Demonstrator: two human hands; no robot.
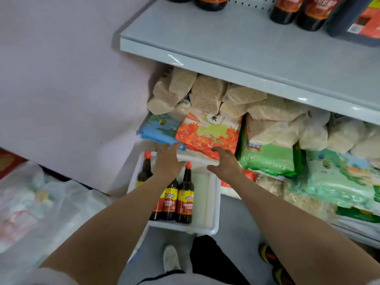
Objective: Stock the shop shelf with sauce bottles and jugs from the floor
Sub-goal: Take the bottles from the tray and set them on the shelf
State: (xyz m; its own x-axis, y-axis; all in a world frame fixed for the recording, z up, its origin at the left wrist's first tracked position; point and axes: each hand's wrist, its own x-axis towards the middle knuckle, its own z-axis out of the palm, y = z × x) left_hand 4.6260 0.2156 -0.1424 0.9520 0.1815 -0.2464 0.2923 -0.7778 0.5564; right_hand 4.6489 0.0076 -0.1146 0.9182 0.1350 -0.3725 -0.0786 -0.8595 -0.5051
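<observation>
Both hands hover spread over the white bin's (214, 202) far rim, left hand (167, 161) directly above the upright sauce bottles (184, 199), right hand (224, 163) farther off, over bare bin.

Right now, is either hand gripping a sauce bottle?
No: the left hand and right hand reach over the white crate, above the sauce bottles.

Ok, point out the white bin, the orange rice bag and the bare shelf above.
white bin (213, 204), head view, right wall.
orange rice bag (205, 134), head view, printed front.
shelf (236, 50), head view, bare top.
</observation>
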